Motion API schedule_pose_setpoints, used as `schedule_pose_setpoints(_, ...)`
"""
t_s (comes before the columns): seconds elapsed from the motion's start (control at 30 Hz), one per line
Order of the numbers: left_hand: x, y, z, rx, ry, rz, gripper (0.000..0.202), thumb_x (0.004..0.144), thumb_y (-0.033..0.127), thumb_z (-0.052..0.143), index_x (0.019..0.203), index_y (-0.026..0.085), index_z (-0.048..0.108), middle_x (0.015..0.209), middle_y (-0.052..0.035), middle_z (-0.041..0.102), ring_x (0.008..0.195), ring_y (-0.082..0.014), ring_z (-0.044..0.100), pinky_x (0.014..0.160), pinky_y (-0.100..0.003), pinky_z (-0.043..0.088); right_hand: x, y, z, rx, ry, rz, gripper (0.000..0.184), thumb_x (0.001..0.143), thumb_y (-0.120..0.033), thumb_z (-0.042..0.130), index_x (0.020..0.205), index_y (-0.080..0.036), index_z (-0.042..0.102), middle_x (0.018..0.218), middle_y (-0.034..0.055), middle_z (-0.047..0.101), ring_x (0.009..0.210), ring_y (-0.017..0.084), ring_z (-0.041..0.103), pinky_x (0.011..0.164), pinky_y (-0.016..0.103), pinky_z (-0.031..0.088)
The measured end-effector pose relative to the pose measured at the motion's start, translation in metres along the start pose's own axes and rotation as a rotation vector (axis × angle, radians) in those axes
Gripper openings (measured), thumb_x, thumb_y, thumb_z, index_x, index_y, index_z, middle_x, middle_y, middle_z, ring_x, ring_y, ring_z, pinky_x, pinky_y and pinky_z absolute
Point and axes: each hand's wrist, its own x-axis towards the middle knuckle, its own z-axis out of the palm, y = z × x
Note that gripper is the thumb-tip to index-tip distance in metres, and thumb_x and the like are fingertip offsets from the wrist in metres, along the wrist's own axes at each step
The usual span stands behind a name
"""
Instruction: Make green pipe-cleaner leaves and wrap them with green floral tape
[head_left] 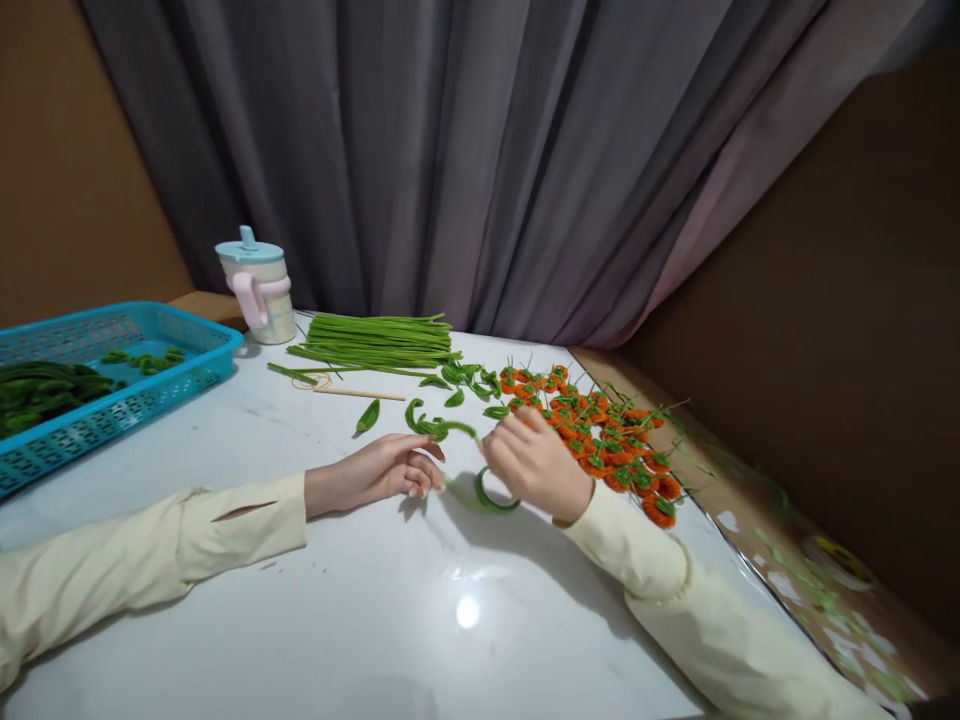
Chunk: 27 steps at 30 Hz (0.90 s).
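My right hand (536,462) is closed at the centre right, its fingertips hidden. Just below its fingers shows a roll of green tape (496,498), partly covered by the hand. A blurred green strip runs from the roll toward my left hand (386,470), whose thumb and half-curled fingers are apart. Between and beyond the hands lies a bunch of curled green fuzzy leaves (426,422), with one strand reaching toward my right hand. A single green leaf (368,416) rests behind my left hand. Orange fuzzy pieces with green tops (611,435) lie grouped beside my right hand.
A blue basket (120,420) with green fuzzy pieces stands at the left. Behind are a lidded cup (259,290), a pile of green pipe cleaners (382,342) and a thin wooden stick (360,395). Grey curtains (450,150) hang behind the white table (375,620).
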Motion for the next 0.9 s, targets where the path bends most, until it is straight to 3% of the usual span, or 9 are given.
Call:
schedule_pose_setpoints(0.1,0.001,0.001,-0.002,0.005,-0.026,-0.006,0.03,0.085,0.037,0.051,0.088,0.007,0.058,0.069,-0.013,0.066,0.057,-0.0141,0.059,0.053,-0.021,0.043,0.018,0.04,0.004,-0.097,-0.182,0.065,0.037,0.098,-0.021,0.031,0.068,-0.013,0.053,0.062,0.0059,0.054,0.063,0.017,0.047,0.07,0.033,0.026)
schedule_pose_setpoints(0.2,-0.001,0.001,0.0,0.041,-0.013,0.024,0.03,0.084,0.037,0.051,0.083,0.008,0.058,0.066,-0.0115,0.065,0.055,-0.0135,0.056,0.053,-0.022,0.042,0.037,0.071,0.021,-0.123,-0.464,0.119,0.038,0.098,-0.024,0.032,0.075,-0.01,0.059,0.068,0.0097,0.06,0.07,0.018,0.053,0.07,0.032,0.025)
schedule_pose_setpoints(0.3,-0.004,0.002,0.004,0.147,0.068,0.151,0.025,0.081,0.034,0.054,0.075,0.01,0.056,0.061,-0.0056,0.06,0.052,-0.0104,0.05,0.051,-0.021,0.038,0.053,0.089,0.043,-0.123,-0.681,0.174,0.043,0.098,-0.032,0.033,0.079,-0.009,0.063,0.076,0.0135,0.064,0.075,0.02,0.058,0.072,0.031,0.027)
schedule_pose_setpoints(0.47,-0.008,0.003,0.005,0.545,0.214,0.346,0.012,0.078,0.027,0.055,0.082,0.016,0.056,0.075,-0.0011,0.056,0.065,-0.0118,0.051,0.06,-0.022,0.039,0.074,0.104,0.059,-0.117,-0.737,0.229,0.034,0.096,-0.032,0.041,0.089,-0.009,0.065,0.083,0.0144,0.066,0.082,0.022,0.061,0.077,0.031,0.032)
schedule_pose_setpoints(0.57,-0.005,0.0,0.002,0.936,0.151,0.452,0.017,0.079,0.024,0.053,0.093,0.018,0.058,0.102,-0.0057,0.056,0.089,-0.0177,0.052,0.078,-0.028,0.041,0.084,0.11,0.058,-0.086,-0.771,0.255,0.025,0.093,-0.026,0.046,0.096,-0.01,0.064,0.088,0.014,0.066,0.089,0.023,0.061,0.078,0.029,0.036)
schedule_pose_setpoints(0.67,-0.001,-0.005,0.0,1.239,0.087,0.547,0.022,0.081,0.023,0.052,0.103,0.02,0.056,0.119,-0.0084,0.05,0.111,-0.023,0.042,0.094,-0.037,0.034,0.091,0.116,0.054,-0.049,-0.807,0.277,0.019,0.089,-0.017,0.048,0.097,-0.013,0.065,0.092,0.0132,0.065,0.09,0.023,0.061,0.076,0.027,0.039)
schedule_pose_setpoints(0.77,0.001,-0.008,0.0,1.376,0.055,0.544,0.013,0.085,0.022,0.049,0.095,0.02,0.056,0.117,-0.0075,0.052,0.112,-0.0227,0.04,0.097,-0.04,0.031,0.093,0.121,0.05,-0.014,-0.818,0.299,0.024,0.08,-0.006,0.053,0.1,-0.013,0.064,0.098,0.0135,0.063,0.09,0.024,0.061,0.075,0.028,0.042)
schedule_pose_setpoints(0.9,0.001,-0.007,0.0,1.366,0.065,0.543,0.007,0.086,0.021,0.047,0.081,0.019,0.051,0.106,-0.005,0.055,0.105,-0.0194,0.044,0.092,-0.035,0.034,0.09,0.111,0.036,0.044,-0.74,0.344,0.037,0.078,0.0,0.051,0.113,-0.011,0.056,0.109,0.0163,0.059,0.101,0.026,0.056,0.081,0.03,0.041)
